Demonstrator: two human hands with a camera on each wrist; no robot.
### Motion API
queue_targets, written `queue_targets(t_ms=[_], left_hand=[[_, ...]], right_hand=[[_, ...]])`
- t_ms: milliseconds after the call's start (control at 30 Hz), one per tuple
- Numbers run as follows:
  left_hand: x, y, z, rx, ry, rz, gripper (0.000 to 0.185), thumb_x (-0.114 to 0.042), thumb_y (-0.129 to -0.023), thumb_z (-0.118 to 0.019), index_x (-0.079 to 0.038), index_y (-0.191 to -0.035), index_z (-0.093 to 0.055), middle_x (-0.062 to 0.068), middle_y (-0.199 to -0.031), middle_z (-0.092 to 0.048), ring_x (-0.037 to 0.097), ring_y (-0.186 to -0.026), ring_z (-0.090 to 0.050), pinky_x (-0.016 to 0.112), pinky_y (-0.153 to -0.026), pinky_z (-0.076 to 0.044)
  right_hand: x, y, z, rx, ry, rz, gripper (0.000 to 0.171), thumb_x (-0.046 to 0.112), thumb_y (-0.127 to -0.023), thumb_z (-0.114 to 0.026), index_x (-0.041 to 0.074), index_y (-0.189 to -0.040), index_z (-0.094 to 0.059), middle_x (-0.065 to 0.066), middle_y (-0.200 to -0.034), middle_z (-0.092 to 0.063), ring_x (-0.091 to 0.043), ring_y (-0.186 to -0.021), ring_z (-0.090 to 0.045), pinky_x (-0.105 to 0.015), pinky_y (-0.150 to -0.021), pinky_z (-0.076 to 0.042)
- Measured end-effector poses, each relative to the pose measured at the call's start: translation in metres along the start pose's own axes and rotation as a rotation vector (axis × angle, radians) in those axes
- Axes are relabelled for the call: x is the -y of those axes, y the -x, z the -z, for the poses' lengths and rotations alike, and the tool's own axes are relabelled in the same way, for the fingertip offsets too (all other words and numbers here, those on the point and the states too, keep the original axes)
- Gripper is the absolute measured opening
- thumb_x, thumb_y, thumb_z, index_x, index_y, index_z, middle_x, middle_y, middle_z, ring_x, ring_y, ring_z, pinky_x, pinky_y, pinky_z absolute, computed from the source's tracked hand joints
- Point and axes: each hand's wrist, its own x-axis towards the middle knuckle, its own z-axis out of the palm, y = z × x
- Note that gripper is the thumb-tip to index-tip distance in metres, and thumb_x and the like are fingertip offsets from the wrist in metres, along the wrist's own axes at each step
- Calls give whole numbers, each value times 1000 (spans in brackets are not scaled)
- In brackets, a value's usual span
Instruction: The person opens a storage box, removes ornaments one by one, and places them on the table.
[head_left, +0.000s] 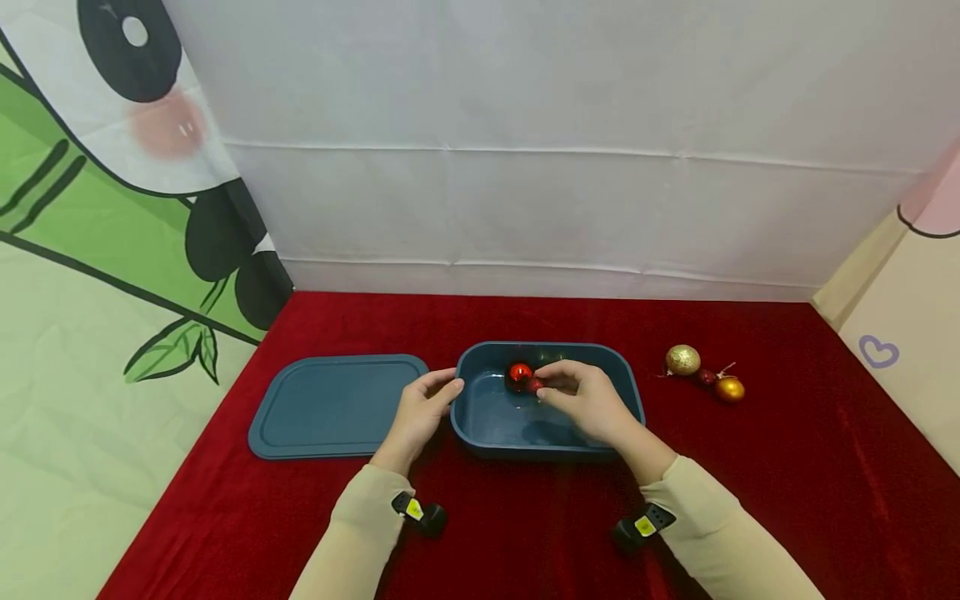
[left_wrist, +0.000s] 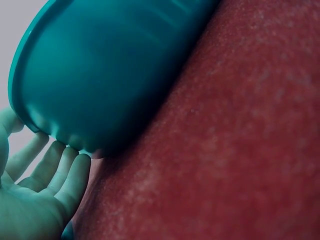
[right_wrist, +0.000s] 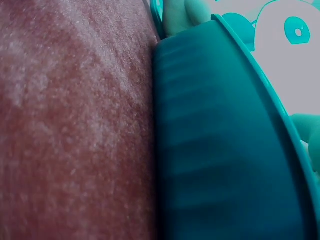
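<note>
Pinching a red bauble (head_left: 519,375) inside the tub (head_left: 480,417), the right hand (head_left: 588,400) hovers; left hand (head_left: 420,412) fingers straight against its left wall. Lid (head_left: 333,406) left, three baubles (head_left: 705,375) right.

- The head view looks forward and down from above the person's forearms, taking in the whole red-covered table (head_left: 750,500), the blue tub (head_left: 480,417) at its middle, both hands, and the white backdrop behind.
- The left wrist view sits low, just beside the tub's outer wall (left_wrist: 100,75), facing along the red cloth (left_wrist: 240,140); the left hand's fingers (left_wrist: 75,175) touch the tub's rim at the lower left of the picture.
- The right wrist view is also very near, looking along the tub's other outer wall (right_wrist: 215,150) with red cloth on its left.
- All three views share the tub and the red cloth; both wrist views are colour-shifted towards teal.
</note>
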Motion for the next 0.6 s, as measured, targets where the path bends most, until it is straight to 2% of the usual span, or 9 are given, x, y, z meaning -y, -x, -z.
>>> queue_targets(t_ms=[600], left_hand=[[0, -1, -2, -9, -2, 6, 37, -24, -91, -63, -8, -124, -61, 11, -118, -62, 14, -94, -59, 25, -77, -52]], right_hand=[[-10, 10, 23, -33, -66, -36, 29, 17, -87, -69, 5, -113, -65, -13, -109, -68, -20, -93, -67, -21, -76, -53]])
